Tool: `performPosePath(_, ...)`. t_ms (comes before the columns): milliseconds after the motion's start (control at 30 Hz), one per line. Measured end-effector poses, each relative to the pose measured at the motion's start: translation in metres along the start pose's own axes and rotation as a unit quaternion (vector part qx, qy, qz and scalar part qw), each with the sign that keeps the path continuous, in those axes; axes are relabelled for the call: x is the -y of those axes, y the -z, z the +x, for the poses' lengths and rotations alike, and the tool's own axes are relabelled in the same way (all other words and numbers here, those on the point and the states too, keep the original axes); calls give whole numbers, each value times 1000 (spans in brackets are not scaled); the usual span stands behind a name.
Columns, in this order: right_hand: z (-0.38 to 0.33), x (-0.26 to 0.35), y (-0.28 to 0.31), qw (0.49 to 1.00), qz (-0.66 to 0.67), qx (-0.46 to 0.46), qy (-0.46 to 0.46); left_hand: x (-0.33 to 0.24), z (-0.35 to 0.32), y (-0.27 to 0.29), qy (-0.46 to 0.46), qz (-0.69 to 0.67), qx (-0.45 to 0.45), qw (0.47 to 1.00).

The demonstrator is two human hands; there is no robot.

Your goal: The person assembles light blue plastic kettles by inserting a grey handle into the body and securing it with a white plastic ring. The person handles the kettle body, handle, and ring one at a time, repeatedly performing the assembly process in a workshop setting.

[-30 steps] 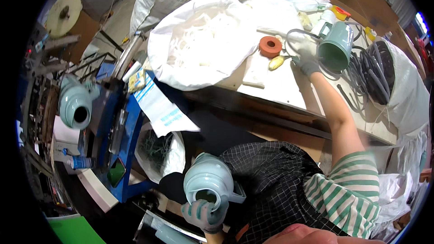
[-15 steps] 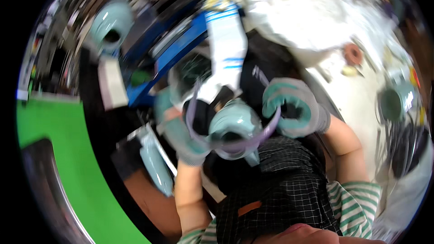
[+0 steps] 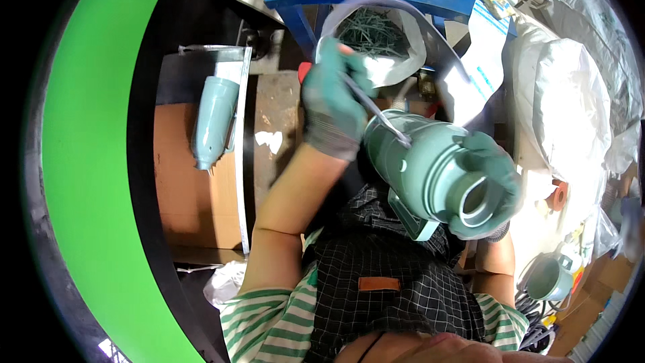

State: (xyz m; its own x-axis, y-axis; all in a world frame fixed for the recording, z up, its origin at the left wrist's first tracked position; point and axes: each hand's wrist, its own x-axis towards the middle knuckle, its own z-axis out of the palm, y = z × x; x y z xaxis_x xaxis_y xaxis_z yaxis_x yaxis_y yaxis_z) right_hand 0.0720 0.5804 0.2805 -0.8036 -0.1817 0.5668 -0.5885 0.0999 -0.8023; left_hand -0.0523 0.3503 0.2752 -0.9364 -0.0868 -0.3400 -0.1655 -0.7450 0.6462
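Holding the pale green jug-shaped shell (image 3: 420, 151) tilted above our apron (image 3: 430, 262), we curl our right hand (image 3: 494, 185) around its mouth end and close our left hand (image 3: 336, 97) around a looping grey strip (image 3: 376, 111), whose tip seems to touch the shell's side. We judge the shell light, stiff and slick, best gripped at neck or handle (image 3: 411, 218); the strip looks bendy, best pinched near its tip.

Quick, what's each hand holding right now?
Left hand: closed on a grey strip.
Right hand: holding the green housing near its open end.
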Motion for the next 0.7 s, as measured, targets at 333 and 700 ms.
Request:
performPosePath(333, -29, -3, 6, 1000, 12, -25, -3, 36, -16, 9, 97, -6, 139, 986)
performPosePath(700, -9, 21, 13, 990, -80, 114, 0, 55, -33, 18, -14, -46, 426, 904)
